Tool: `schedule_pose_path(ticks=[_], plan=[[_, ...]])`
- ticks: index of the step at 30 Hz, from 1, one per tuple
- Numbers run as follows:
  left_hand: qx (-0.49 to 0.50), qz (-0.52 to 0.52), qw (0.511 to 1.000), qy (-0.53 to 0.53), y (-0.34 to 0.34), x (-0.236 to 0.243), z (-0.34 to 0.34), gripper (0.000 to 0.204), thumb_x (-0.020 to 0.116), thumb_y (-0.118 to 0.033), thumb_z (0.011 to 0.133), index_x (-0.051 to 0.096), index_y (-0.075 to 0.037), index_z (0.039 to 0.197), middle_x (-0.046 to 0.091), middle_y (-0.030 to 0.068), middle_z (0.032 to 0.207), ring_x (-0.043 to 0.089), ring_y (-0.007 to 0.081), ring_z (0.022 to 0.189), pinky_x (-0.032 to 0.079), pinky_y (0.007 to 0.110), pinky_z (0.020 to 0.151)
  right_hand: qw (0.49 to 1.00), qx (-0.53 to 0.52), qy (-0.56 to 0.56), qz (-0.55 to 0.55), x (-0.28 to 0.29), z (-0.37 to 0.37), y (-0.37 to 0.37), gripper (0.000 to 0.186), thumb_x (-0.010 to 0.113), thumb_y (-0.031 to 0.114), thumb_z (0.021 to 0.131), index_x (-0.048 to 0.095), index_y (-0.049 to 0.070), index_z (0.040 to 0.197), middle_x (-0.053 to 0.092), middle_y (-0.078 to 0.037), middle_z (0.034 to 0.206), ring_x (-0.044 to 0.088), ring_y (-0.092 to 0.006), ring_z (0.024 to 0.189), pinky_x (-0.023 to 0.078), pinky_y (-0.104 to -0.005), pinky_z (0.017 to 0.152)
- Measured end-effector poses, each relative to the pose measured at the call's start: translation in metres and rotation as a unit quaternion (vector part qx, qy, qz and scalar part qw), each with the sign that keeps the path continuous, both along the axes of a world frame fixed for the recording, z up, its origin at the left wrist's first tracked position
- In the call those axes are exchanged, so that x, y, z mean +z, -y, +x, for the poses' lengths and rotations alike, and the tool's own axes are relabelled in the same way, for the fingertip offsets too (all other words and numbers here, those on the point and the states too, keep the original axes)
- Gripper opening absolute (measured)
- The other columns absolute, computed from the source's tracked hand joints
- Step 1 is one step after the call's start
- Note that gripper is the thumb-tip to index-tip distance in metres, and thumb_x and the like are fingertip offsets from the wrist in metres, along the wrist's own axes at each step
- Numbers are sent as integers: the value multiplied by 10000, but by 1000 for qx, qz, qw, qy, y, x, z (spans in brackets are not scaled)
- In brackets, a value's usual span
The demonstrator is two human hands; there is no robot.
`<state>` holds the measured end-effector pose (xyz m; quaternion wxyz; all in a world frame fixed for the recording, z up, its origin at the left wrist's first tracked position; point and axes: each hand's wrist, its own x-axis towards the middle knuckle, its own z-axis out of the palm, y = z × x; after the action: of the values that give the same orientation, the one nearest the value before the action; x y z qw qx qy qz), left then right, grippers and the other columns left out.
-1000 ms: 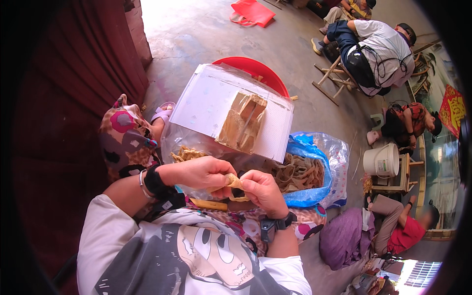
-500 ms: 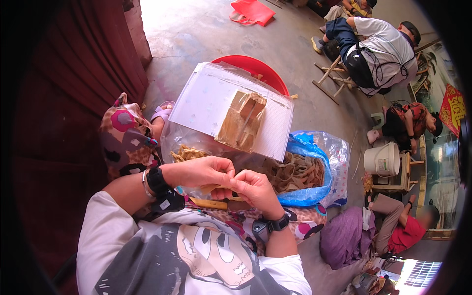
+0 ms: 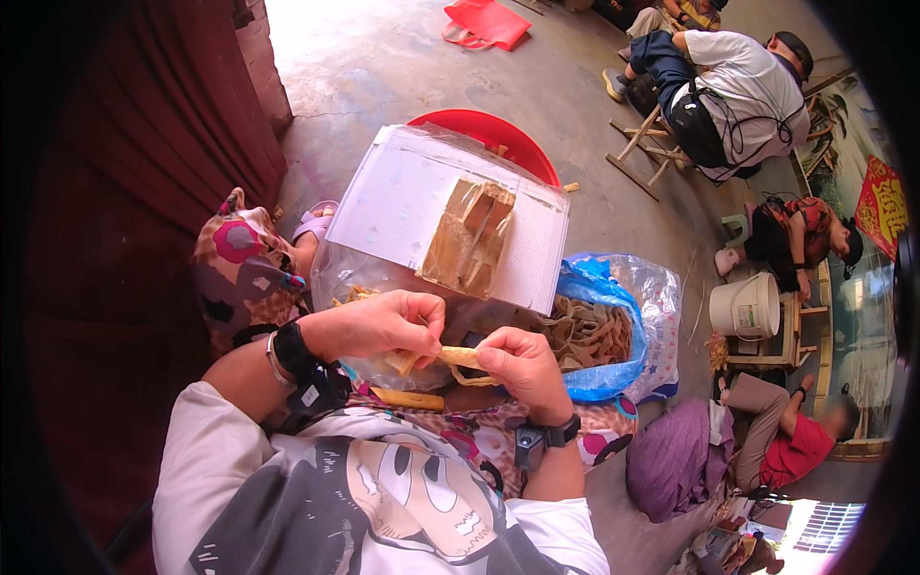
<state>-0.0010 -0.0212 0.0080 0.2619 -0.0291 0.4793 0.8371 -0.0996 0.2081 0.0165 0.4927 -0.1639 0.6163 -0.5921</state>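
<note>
Between my two hands stretches a pale yellow, leathery-looking strip (image 3: 461, 356). My left hand (image 3: 381, 324) pinches one end, and a loose piece of the strip hangs beneath its fingers. The other end is gripped between the thumb and fingers of my right hand (image 3: 525, 368). To the right, a blue plastic bag (image 3: 628, 359) holds many brownish strips (image 3: 589, 331). Beyond my hands lies a white board or box lid (image 3: 383, 196) with tan, plastic-wrapped blocks (image 3: 468, 240) on it. More yellowish pieces (image 3: 356, 294) show partly behind my left wrist.
A red basin (image 3: 498, 134) sits under the white board's far edge. On my lap lies a yellow stick-like object (image 3: 407, 398). At the right are a white bucket (image 3: 745, 307) and several seated people; a red bag (image 3: 487, 24) lies on the far floor. A dark red curtain (image 3: 153, 144) hangs left.
My hands, close together before, have drawn apart, the right one moving right. More of the yellow strip now shows between them. The view has shifted slightly.
</note>
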Motion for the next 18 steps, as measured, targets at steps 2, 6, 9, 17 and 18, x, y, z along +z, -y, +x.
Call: schedule_pose_path(ticks=[2, 6, 9, 17, 18], plan=[[-5, 7, 1000, -12, 1, -2, 2, 101, 602, -91, 832, 509, -73, 795, 606, 27, 703, 550, 75, 642, 417, 212, 579, 1000, 2, -13, 3, -1, 0, -1, 136, 648, 153, 879, 653, 17, 888, 572, 51, 725, 472, -20, 613, 382, -181, 540], [-24, -81, 995, -53, 5, 11, 1, 115, 612, -75, 818, 504, -62, 782, 595, 3, 691, 547, 73, 633, 417, 221, 559, 998, 5, -61, -5, 8, 1, 0, 158, 653, 168, 878, 647, 11, 900, 596, 39, 757, 511, -34, 647, 420, -197, 567], [25, -219, 962, -161, 7, 20, -4, 115, 612, -73, 814, 500, -58, 791, 587, -4, 676, 541, 54, 633, 408, 221, 540, 989, 14, -146, 16, 22, -3, 4, 170, 648, 173, 881, 632, 7, 917, 604, 30, 757, 513, -27, 655, 427, -200, 570], [237, -668, 488, -509, 11, 32, -35, 209, 665, -53, 696, 572, -60, 884, 598, 47, 898, 582, 222, 865, 486, 315, 739, 828, -92, -552, 9, 14, -22, 44, 156, 593, 65, 850, 596, 26, 1001, 639, -163, 878, 625, -341, 780, 503, -357, 659], [257, -674, 462, -517, 11, 29, -37, 220, 664, -68, 689, 575, -62, 889, 596, 45, 928, 578, 216, 899, 486, 316, 762, 818, -113, -564, -8, 9, -23, 47, 158, 594, 60, 848, 594, 24, 1002, 640, -161, 886, 627, -333, 791, 504, -354, 666]])
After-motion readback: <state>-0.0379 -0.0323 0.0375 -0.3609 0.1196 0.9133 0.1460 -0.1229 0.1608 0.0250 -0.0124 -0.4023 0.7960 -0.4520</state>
